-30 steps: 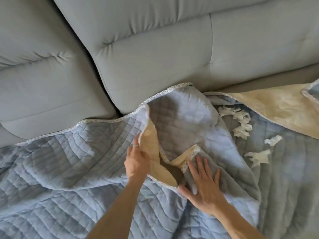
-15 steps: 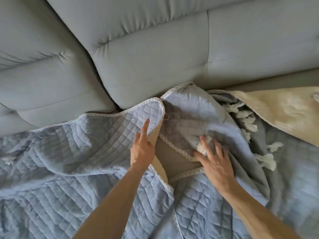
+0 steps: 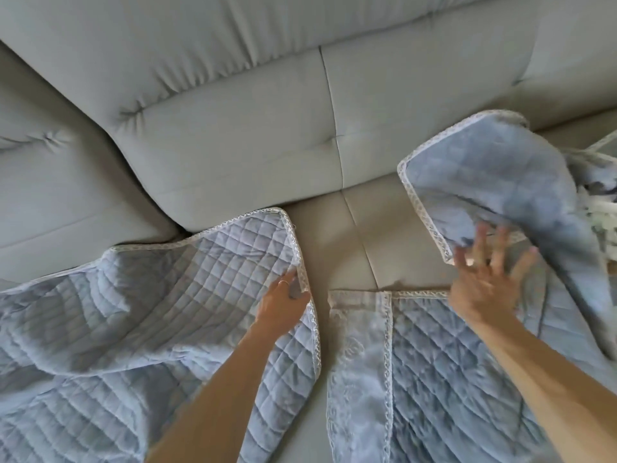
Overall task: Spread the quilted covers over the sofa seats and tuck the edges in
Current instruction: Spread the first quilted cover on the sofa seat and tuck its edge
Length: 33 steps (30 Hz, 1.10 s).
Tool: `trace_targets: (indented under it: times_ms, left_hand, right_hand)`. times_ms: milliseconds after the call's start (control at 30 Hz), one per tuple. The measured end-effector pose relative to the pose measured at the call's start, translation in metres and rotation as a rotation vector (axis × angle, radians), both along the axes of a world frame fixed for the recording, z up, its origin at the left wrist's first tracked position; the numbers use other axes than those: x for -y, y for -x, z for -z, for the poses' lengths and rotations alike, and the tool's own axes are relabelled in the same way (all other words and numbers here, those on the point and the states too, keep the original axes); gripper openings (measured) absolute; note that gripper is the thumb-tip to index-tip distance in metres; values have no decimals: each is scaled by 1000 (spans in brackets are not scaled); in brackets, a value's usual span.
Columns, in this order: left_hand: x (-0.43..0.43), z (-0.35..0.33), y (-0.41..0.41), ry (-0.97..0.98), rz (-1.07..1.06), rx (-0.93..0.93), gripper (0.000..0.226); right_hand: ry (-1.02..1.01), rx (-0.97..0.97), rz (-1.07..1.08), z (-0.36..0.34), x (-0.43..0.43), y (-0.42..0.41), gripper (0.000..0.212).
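From the head camera, a blue quilted cover (image 3: 150,295) lies on the left part of the sofa seat (image 3: 350,235), with its far edge against the grey back cushion (image 3: 233,145); the left hand (image 3: 283,304) pinches the lace edge of this cover, thumb on top, so its grip is closed on the cover; a thin ring sits on one finger. A second blue cover (image 3: 450,379) lies on the right part of the seat; one corner of it (image 3: 484,182) is lifted up and looks blurry; the right hand (image 3: 484,285) is under that corner with fingers spread wide, blurry too, its grip loose. A bare strip of seat shows between the two covers.
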<state>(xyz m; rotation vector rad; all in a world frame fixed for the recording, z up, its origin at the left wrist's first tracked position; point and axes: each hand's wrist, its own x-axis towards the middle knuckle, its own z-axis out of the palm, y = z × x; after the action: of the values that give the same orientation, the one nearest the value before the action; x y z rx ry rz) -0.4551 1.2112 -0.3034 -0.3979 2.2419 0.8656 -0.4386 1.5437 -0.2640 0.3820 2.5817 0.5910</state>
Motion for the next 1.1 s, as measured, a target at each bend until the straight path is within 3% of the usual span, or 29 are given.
trace_targets:
  times_ms: [133,200,267,367,433,500,567,667,733,800,867,900,1000,1100]
  left_hand:
    - [7,-30,0,51,-45,-122,40]
    - [29,-34,-5,107,-77,-154,38]
    - [55,-38,-15,149,-67,-189,37]
    - [110,-39,-41,284,5,-237,34]
    - [142,-38,-64,361,99,-261,30]
    - [158,-38,-81,359,158,-219,28]
    - [171,-35,-95,320,260,-122,38]
    - [183,-23,-111,260,374,-11,66]
    - [186,-14,-119,265,432,35,80]
    - [185,-10,-120,262,434,54,85]
    - [183,-9,-121,264,420,78,86]
    - [183,-10,-122,268,424,91,86]
    - [177,-14,-124,281,441,151,86]
    - [166,-22,-124,258,375,186,76]
  right_hand:
    - [456,-121,-62,-2,87,0,67]
    - [767,-99,52,2,144,-13,64]
    - [1128,29,341,5,191,-30,63]
    - [1575,170,954,13,245,-64,71]
    - [1540,-33,1141,24,266,-92,64]
    - [1287,-304,1087,35,268,-110,51]
    - [1152,-365,1044,42,268,-119,52]
    - [1340,-68,959,32,276,-122,42]
    - [1410,153,769,13,283,-116,34]
    - [1326,479,508,-3,290,-112,40]
    - [1126,704,256,-11,296,-117,24]
    - [1016,727,138,-15,299,-119,15]
    - [898,535,16,-26,303,-123,45]
    - [1301,376,419,-56,291,-112,54]
